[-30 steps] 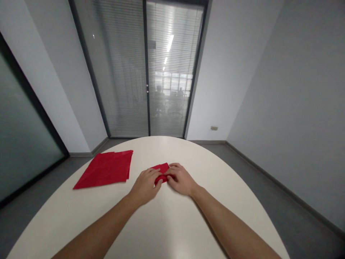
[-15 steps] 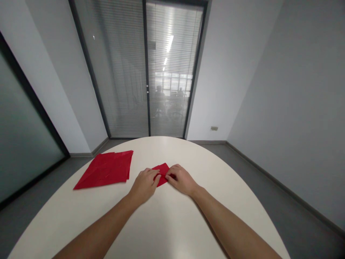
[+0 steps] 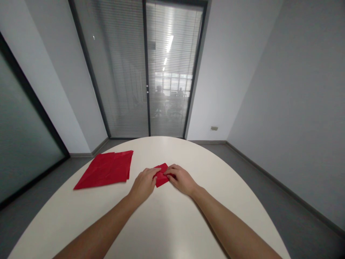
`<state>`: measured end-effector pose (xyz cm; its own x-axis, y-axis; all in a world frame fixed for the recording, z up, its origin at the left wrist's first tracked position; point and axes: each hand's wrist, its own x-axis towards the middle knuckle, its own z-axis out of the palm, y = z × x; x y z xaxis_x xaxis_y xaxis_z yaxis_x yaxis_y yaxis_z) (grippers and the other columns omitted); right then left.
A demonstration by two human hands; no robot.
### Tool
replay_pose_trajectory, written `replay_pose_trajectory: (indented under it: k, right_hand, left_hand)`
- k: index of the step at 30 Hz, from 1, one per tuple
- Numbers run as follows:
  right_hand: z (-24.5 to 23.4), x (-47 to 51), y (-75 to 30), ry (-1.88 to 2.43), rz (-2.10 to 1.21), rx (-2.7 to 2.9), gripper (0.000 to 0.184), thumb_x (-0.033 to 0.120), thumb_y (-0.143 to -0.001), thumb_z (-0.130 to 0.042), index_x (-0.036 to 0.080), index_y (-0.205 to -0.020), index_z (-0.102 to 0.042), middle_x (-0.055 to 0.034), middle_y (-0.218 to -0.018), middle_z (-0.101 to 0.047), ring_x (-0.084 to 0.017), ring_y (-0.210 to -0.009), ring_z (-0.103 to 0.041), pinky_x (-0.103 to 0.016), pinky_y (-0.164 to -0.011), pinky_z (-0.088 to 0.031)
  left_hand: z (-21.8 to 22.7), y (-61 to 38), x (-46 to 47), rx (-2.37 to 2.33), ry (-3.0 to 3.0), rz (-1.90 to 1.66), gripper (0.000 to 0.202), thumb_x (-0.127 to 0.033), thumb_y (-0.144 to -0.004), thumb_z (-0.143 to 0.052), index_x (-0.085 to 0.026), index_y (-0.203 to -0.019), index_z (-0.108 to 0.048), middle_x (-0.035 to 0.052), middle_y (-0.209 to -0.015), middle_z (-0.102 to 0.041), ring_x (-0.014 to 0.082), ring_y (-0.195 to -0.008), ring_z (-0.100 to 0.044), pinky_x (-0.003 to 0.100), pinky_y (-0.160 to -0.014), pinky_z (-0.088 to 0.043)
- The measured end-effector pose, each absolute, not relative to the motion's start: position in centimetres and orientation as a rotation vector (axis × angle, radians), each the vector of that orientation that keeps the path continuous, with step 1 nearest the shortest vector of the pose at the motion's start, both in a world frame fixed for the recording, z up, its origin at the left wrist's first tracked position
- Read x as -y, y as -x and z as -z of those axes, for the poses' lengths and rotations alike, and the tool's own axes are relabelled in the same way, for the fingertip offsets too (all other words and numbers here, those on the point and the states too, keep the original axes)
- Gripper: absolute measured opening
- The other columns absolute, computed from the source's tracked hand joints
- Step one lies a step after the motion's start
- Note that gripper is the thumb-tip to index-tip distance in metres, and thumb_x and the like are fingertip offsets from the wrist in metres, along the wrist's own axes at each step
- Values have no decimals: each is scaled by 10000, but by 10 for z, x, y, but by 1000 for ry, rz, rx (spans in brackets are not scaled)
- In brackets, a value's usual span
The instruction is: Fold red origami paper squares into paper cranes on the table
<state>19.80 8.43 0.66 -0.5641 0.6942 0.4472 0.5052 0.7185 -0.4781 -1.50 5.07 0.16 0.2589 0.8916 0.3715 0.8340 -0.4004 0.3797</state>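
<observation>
A small folded piece of red paper [image 3: 162, 181] lies on the white table between my two hands. My left hand [image 3: 144, 183] holds its left side, with the fingertips on top and the thumb low at the near left edge. From the right, my right hand [image 3: 182, 178] pinches a fold near the middle of the paper between thumb and fingers. A far corner of the paper points away from me, and a near edge shows below the fingertips. Parts of both sides are hidden under the fingers.
A loose stack of larger red paper sheets [image 3: 107, 169] lies on the left of the round white table [image 3: 167, 223]. Beyond the table's far edge stand glass panels with blinds [image 3: 124, 90]. A grey wall [image 3: 291, 108] rises to the right.
My left thumb has drawn back toward the paper's left edge, uncovering more of its middle. My right fingertips have shifted slightly left over the paper. The stack has not moved.
</observation>
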Motion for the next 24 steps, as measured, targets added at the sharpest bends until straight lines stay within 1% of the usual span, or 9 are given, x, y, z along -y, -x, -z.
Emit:
replay_pose_trajectory:
  k: [2, 4, 8, 12, 14, 16, 19, 22, 24]
  right_hand:
    - [-7, -84, -198, 915, -376, 2317, 279, 87, -899, -571, 244, -1060, -736, -44, -1059, -710, -199, -986, -619, -332, -909, -486]
    - [-7, -83, -197, 932, -345, 2335, 304, 82, -887, -572, 252, -1068, -748, -42, -1038, -724, -204, -975, -621, -337, -895, -491]
    - [-8, -82, -196, 956, -279, 2346, 289, 103, -855, -591, 233, -1038, -773, -55, -1034, -742, -211, -989, -633, -339, -916, -502]
    - [-10, -81, -196, 936, -222, 2396, 300, 138, -845, -591, 225, -1065, -774, -53, -1096, -753, -222, -1034, -647, -351, -954, -508]
    - [-11, -81, -195, 911, -190, 2435, 306, 156, -852, -581, 213, -1088, -769, -56, -1150, -745, -231, -1066, -652, -362, -983, -504]
    - [-12, -81, -195, 891, -168, 2460, 320, 172, -863, -572, 194, -1126, -753, -63, -1204, -728, -242, -1136, -640, -375, -1032, -485]
    - [-12, -82, -195, 839, -161, 2493, 345, 183, -869, -574, 173, -1180, -722, -69, -1260, -700, -239, -1232, -604, -382, -1140, -405]
    - [-13, -82, -195, 797, -147, 2514, 319, 181, -875, -574, 175, -1158, -721, -69, -1273, -691, -225, -1243, -605, -385, -1210, -315]
    - [-15, -81, -195, 800, -134, 2512, 290, 175, -877, -572, 189, -1119, -730, -61, -1265, -697, -225, -1243, -607, -398, -1221, -299]
  left_hand:
    - [-1, 15, -52, -1641, -2437, -822, 406, -79, -902, -480, -214, -1231, -675, 69, -1341, -636, 234, -1205, -581, 401, -1047, -464]
    - [-1, 15, -53, -1638, -2468, -789, 387, -71, -892, -483, -217, -1163, -717, 54, -1350, -638, 238, -1195, -585, 416, -1047, -469]
    - [-4, 14, -51, -1621, -2537, -737, 394, -69, -882, -485, -219, -1150, -732, 39, -1247, -709, 251, -1139, -606, 441, -1020, -487]
    - [-10, 11, -46, -1634, -2590, -748, 344, -148, -910, -490, -202, -1151, -730, 46, -1230, -720, 260, -1099, -623, 441, -975, -508]
    - [-12, 10, -44, -1635, -2614, -728, 350, -171, -920, -478, -188, -1175, -718, 60, -1242, -714, 263, -1123, -622, 439, -988, -504]
    - [-12, 10, -44, -1635, -2634, -691, 378, -184, -930, -459, -167, -1231, -686, 85, -1282, -692, 269, -1193, -601, 446, -1036, -476]
    - [-8, 11, -44, -1669, -2654, -596, 442, -201, -943, -426, -136, -1343, -601, 118, -1402, -603, 291, -1326, -516, 500, -1126, -386]
    - [-3, 11, -44, -1754, -2629, -501, 488, -225, -956, -398, -132, -1419, -523, 116, -1495, -503, 313, -1407, -425, 544, -1160, -321]
    - [-1, 11, -45, -1802, -2603, -463, 502, -233, -962, -382, -124, -1439, -496, 115, -1524, -463, 324, -1432, -387, 552, -1164, -307]
